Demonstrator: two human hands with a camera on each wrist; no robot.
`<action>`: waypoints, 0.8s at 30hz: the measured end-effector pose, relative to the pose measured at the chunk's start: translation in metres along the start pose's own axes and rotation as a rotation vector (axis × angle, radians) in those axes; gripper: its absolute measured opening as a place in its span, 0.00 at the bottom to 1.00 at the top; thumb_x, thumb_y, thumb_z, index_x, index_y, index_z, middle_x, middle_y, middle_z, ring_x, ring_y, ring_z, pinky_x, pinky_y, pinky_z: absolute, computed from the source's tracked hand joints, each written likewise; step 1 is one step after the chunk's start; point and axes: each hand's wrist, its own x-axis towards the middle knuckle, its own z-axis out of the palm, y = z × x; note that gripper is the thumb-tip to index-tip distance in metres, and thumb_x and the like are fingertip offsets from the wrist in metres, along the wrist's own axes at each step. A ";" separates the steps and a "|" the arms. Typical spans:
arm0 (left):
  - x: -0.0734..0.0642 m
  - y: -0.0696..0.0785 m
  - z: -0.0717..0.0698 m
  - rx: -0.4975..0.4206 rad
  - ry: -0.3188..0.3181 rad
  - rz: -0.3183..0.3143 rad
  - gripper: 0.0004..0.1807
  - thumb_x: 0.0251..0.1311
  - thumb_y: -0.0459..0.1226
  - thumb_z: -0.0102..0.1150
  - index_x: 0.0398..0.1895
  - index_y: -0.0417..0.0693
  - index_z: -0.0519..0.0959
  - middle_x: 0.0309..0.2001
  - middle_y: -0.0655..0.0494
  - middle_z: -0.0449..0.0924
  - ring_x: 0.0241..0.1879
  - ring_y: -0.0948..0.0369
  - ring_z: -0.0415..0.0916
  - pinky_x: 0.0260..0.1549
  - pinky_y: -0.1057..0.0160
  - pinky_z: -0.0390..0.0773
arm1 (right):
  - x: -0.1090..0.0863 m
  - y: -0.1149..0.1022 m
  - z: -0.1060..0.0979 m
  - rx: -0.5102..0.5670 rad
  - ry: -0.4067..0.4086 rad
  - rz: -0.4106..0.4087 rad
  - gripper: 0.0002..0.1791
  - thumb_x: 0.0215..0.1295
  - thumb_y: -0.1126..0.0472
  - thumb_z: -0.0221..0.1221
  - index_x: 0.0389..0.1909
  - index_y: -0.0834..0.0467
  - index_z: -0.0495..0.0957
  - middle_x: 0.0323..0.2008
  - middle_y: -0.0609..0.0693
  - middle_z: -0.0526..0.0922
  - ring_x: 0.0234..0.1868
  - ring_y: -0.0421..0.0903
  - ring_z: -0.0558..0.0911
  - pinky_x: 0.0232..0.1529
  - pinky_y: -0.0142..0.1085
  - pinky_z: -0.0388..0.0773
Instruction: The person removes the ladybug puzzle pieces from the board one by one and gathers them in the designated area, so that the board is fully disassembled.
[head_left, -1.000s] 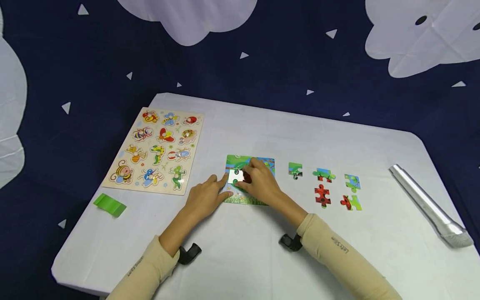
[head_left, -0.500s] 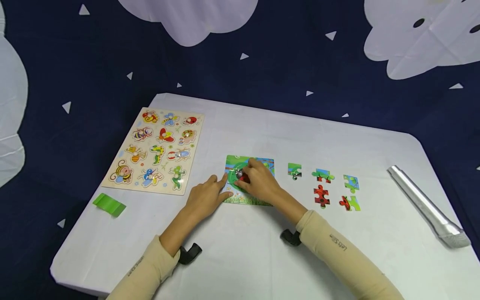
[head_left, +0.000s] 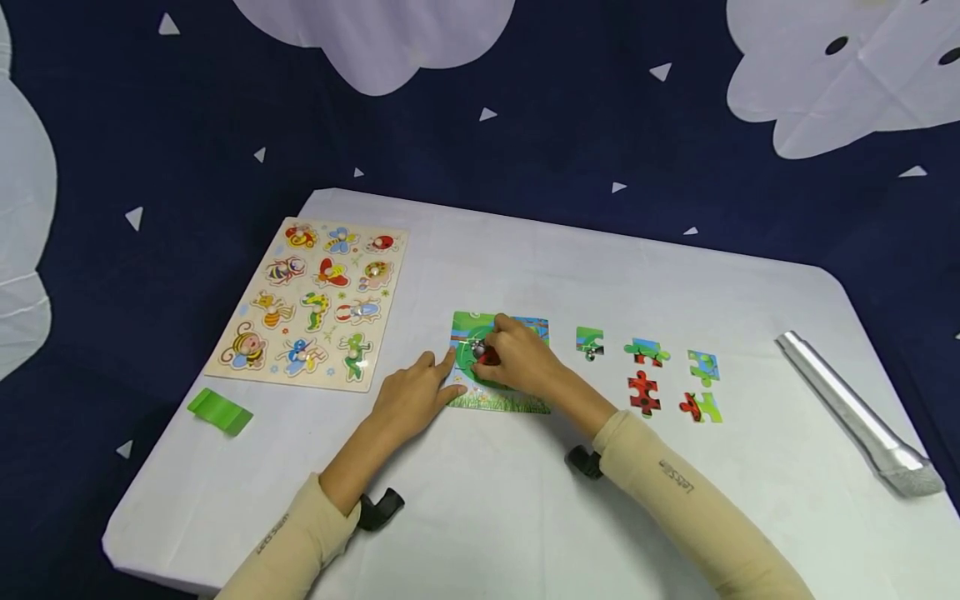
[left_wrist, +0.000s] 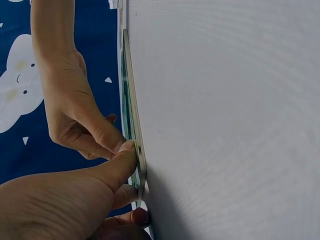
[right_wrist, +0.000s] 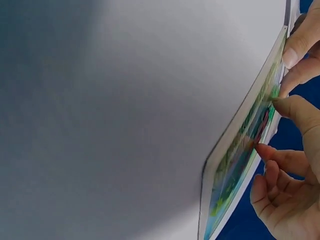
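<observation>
A small picture puzzle board [head_left: 498, 403] with a grassy lower border lies at mid-table. My left hand [head_left: 408, 398] rests at its left side, index finger and thumb stretched out to touch its edge. Over the middle of the board, my right hand [head_left: 521, 357] pinches a green, red and black puzzle piece [head_left: 480, 348] showing part of a ladybird. In the right wrist view, that hand's thumb and index finger hold the puzzle piece [right_wrist: 270, 115] low over the board [right_wrist: 235, 165]. Part of the board is hidden under the right hand.
Right of the board lie several loose puzzle pieces, among them a green one [head_left: 589, 340] and a red one [head_left: 644, 393]. A wooden insect peg puzzle [head_left: 307, 304] and a green strip [head_left: 220, 411] lie left. A silver microphone-shaped object [head_left: 858, 412] lies far right.
The piece in my right hand has come down over the white gap seen one second ago, which no longer shows. My left hand has stayed at the board's edge.
</observation>
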 end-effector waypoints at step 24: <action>0.000 0.003 -0.002 0.030 -0.005 -0.025 0.35 0.65 0.54 0.58 0.71 0.49 0.69 0.39 0.48 0.76 0.16 0.58 0.62 0.15 0.61 0.65 | -0.001 0.011 0.000 0.147 -0.018 0.080 0.15 0.56 0.52 0.69 0.27 0.62 0.84 0.28 0.51 0.73 0.25 0.41 0.69 0.22 0.28 0.66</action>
